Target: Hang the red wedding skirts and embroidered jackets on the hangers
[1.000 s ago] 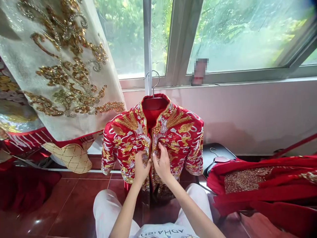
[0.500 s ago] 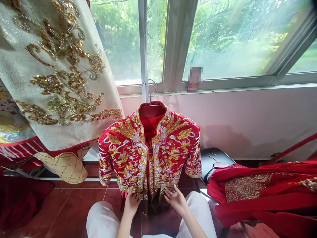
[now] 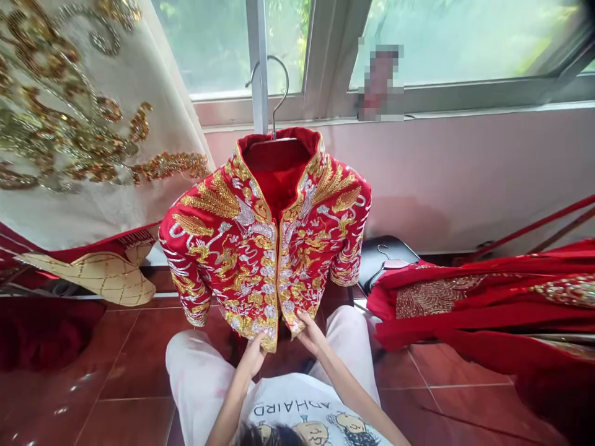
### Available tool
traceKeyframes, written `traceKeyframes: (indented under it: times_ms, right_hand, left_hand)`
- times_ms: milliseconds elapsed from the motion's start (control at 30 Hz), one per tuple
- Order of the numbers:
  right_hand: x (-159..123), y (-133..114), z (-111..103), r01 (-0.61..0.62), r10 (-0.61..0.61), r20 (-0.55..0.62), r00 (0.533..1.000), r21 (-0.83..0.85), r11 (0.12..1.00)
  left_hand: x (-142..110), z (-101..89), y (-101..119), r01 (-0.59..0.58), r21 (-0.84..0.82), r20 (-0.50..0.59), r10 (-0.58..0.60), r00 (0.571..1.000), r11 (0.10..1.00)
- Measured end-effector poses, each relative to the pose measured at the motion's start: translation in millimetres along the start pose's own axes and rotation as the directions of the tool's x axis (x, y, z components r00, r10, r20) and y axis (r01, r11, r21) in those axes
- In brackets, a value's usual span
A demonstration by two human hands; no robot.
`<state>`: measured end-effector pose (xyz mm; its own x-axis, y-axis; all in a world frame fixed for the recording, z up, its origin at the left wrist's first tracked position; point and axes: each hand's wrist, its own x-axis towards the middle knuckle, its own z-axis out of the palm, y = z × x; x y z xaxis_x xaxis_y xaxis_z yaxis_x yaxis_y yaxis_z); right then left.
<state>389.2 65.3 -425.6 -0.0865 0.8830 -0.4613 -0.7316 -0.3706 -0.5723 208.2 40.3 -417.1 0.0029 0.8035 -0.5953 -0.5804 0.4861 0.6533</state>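
A red jacket (image 3: pixel 242 248) thick with gold and silver embroidery hangs on a metal hanger (image 3: pixel 272 93) in front of the window. My left hand (image 3: pixel 253 354) pinches the bottom hem of its left front panel. My right hand (image 3: pixel 309 333) grips the hem of the right panel, fingers closed on the cloth. Both hands sit just above my knees in white trousers (image 3: pixel 195 378). The two front edges meet down the middle.
A cream garment with gold beadwork (image 3: pixel 83 124) hangs at the left. Red embroidered cloth (image 3: pixel 465 303) lies piled at the right, beside a black stool (image 3: pixel 390 251) with a pink hanger (image 3: pixel 393 261). The floor is glossy red-brown tile (image 3: pixel 116 371). A pink wall runs under the window sill.
My hands slid down the jacket's front from mid-chest to the bottom hem. The view moved closer and tilted lower, so the jacket now looks larger.
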Motion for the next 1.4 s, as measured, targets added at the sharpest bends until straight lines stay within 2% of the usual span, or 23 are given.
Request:
traceKeyframes:
  times_ms: [100, 300, 433, 500, 600, 733, 967, 1167, 1400]
  right_hand:
    - [-10, -1, 10, -0.002, 0.003, 0.024, 1.0, -0.014, 1.0]
    - [-22, -14, 19, 0.056, -0.055, 0.02, 0.998, -0.049, 0.997]
    - [-32, -18, 30, 0.037, -0.019, 0.127, 0.992, -0.145, 0.989]
    - [-36, -18, 35, 0.051, -0.03, 0.129, 0.991, -0.165, 0.985]
    - [-37, -14, 41, 0.056, -0.048, 0.072, 0.996, -0.108, 0.993]
    - [-36, -7, 44, 0.038, -0.038, 0.017, 0.999, -0.024, 0.999]
    - [-40, -3, 47, 0.061, -0.061, -0.03, 0.998, -0.002, 0.998]
    - [-42, -4, 48, 0.075, -0.074, 0.014, 0.997, -0.047, 0.996]
    - [-41, -4, 47, 0.114, -0.116, -0.034, 0.993, -0.057, 0.992]
  left_hand:
    - [-9, 16.3, -1, 0.028, -0.007, 0.036, -0.027, 0.999, 1.0]
    - [-16, 39.0, 4, -0.018, -0.036, 0.049, 0.02, 0.999, 0.999]
    - [-15, 45.8, 7, -0.041, -0.056, 0.052, 0.044, 0.998, 0.998]
    - [-14, 47.2, 8, -0.039, -0.062, 0.043, 0.042, 0.998, 0.997]
    - [-16, 48.6, 11, -0.034, -0.073, 0.031, 0.036, 0.999, 0.997]
    - [-19, 49.4, 14, -0.028, -0.085, 0.055, 0.033, 0.998, 0.996]
    - [-16, 47.0, 9, -0.05, -0.076, 0.075, 0.056, 0.996, 0.996]
    - [-14, 47.6, 8, -0.073, -0.049, 0.06, 0.075, 0.995, 0.996]
    - [-13, 47.2, 5, -0.076, -0.04, 0.038, 0.078, 0.996, 0.996]
